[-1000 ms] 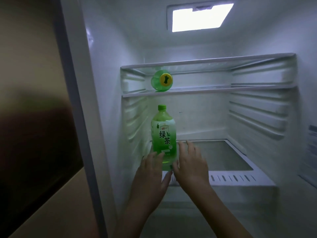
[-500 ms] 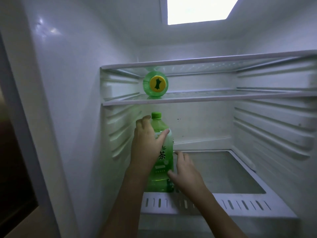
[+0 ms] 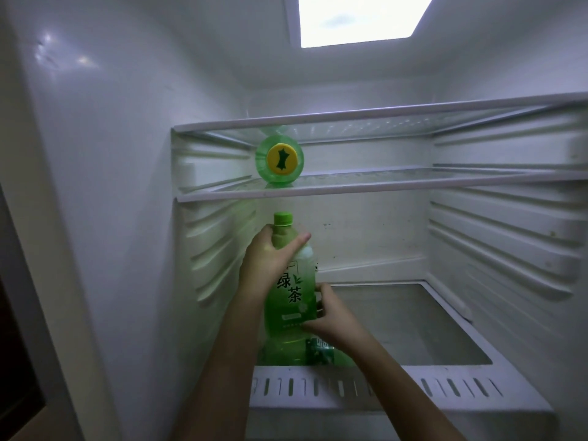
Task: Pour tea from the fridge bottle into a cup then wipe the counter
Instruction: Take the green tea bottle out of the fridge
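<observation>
Bottle [image 3: 291, 300] of green tea, upright at lower centre of the frame, on the bottom glass shelf [image 3: 413, 319] of an open fridge, near its left wall [image 3: 127, 186]. Green cap [image 3: 283, 219] on top, label with dark Chinese characters facing the camera. Left hand [image 3: 267, 262] wrapped around the bottle's shoulder just below the cap, fingers [image 3: 300, 239] clamped on the neck. Right hand [image 3: 331, 316] lower down, on the bottle's right side at label height, fingers curled against it. Above, at upper centre, a second green bottle [image 3: 280, 162] lying on its side on the middle shelf [image 3: 397, 183], yellow cap end toward the camera. Ceiling light [image 3: 359, 20] bright at top of the frame.
</observation>
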Demonstrator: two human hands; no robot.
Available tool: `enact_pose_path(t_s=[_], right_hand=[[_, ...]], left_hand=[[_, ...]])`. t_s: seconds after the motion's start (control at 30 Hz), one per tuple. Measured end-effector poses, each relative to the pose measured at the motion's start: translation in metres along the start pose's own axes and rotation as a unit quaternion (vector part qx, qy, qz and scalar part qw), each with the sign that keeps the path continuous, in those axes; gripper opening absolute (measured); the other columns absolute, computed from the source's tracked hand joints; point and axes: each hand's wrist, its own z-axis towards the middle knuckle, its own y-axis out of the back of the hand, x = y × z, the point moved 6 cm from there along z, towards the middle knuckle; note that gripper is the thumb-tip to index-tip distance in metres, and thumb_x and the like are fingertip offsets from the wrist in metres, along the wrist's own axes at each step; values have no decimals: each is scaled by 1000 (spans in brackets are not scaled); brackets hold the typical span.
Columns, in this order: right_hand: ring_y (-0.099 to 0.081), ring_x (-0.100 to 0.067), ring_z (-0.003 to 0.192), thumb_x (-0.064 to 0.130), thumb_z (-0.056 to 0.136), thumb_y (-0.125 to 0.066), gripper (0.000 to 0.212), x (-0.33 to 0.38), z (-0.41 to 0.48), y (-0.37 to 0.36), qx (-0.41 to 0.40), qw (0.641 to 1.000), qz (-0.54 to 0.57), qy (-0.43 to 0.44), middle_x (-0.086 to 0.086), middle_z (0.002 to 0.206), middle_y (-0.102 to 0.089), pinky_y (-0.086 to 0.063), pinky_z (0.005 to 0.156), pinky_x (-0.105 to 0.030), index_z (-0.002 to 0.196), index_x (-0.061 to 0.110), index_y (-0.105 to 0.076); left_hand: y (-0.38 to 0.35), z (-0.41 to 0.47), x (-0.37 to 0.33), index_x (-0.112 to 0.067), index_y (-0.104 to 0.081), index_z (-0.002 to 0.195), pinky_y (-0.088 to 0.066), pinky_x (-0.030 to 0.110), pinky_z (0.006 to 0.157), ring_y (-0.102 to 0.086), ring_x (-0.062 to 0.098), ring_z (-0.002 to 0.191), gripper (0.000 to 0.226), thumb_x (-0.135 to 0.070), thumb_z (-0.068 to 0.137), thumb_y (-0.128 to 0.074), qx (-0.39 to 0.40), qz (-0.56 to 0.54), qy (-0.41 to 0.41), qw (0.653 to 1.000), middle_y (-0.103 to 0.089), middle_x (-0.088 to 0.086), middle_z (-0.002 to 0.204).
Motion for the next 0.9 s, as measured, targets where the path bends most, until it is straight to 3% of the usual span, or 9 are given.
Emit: enact_pose_path(t_s=[0.3, 0.5, 0.63, 0.8, 0.9], right_hand=[[-61, -13, 96, 0, 78, -70, 63, 4, 1, -3, 22, 1000, 2, -5, 2, 109, -57, -58, 80, -33, 131, 12, -39], [-58, -9, 91, -2, 77, -70, 68, 5, -1, 1, 50, 999, -1, -11, 6, 102, -55, -52, 61, -19, 134, 12, -37], [-60, -11, 93, -4, 75, -70, 67, 3, -2, -1, 36, 999, 8, -9, 7, 99, -56, -57, 74, -28, 133, 12, -39], [-64, -19, 95, -7, 75, -68, 50, 7, -8, -6, 11, 997, 75, 1, -1, 100, -63, -56, 84, -44, 114, 18, -50], [-62, -14, 91, -11, 74, -67, 58, 6, -13, -5, 18, 995, 100, -2, 0, 98, -62, -58, 79, -35, 124, 12, -49]], left_hand=[[4, -8, 9, -30, -56, 108, -55, 43, 89, -62, 11, 96, 72, -64, 51, -84, 12, -36, 25, 999, -62, -14, 104], [5, -9, 14, -25, -47, 118, -54, 43, 90, -61, 17, 102, 85, -56, 51, -90, 21, -26, 22, 999, -59, -8, 111], [5, -12, 20, -22, -48, 119, -56, 44, 89, -64, 17, 101, 105, -66, 32, -88, 18, -30, 34, 999, -64, -5, 111], [5, -23, 26, -23, -58, 104, -58, 41, 81, -67, 14, 90, 93, -65, 26, -88, -68, -59, 59, 994, -69, -6, 99], [6, -33, 22, -23, -58, 105, -57, 37, 79, -66, 15, 91, 85, -58, 36, -93, -108, -55, 48, 991, -67, -6, 101]])
